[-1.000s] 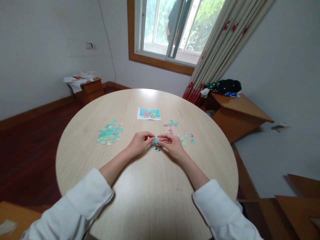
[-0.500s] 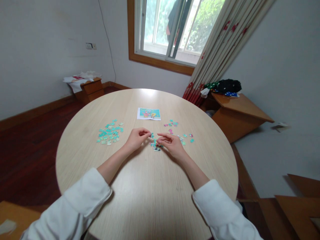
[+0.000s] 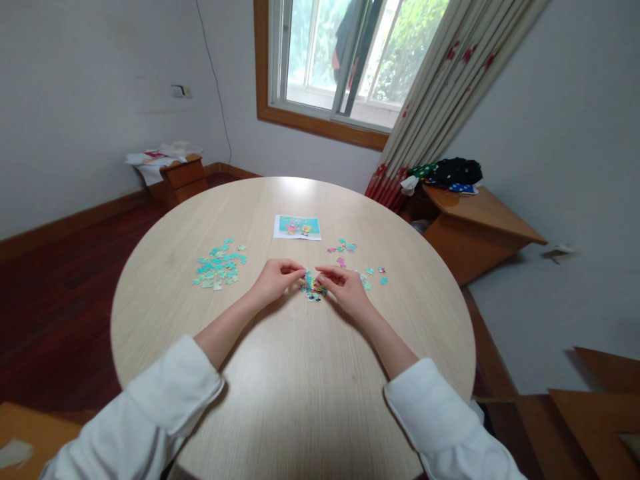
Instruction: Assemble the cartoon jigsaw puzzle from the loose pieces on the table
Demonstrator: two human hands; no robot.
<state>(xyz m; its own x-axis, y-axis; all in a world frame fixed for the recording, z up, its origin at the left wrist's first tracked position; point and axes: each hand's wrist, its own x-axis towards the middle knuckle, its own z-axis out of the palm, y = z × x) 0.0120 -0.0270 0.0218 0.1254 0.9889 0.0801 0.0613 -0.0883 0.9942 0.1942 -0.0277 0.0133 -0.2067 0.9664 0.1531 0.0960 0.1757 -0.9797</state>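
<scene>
At the middle of the round table, a small joined cluster of jigsaw puzzle pieces (image 3: pixel 314 297) shows teal, yellow and black-and-white parts. My left hand (image 3: pixel 278 280) pinches a small teal puzzle piece (image 3: pixel 308 274) at the cluster's upper left edge. From the other side, my right hand (image 3: pixel 345 288) has its thumb and fingers closed on the right part of the cluster, and they hide some of it. Beyond the hands lies a reference picture (image 3: pixel 297 228) with a pink and a yellow cartoon figure on teal.
A pile of loose teal and pale puzzle pieces (image 3: pixel 219 267) lies to the left on the table (image 3: pixel 300 393). Smaller groups of loose pieces (image 3: pixel 345 246) are scattered to the right, some pink. A wooden cabinet with cloths (image 3: pixel 455 172) stands beyond the table's right edge.
My left hand has moved slightly right and down, bringing the teal piece against the cluster. My right hand's fingertips have shifted a little to the right.
</scene>
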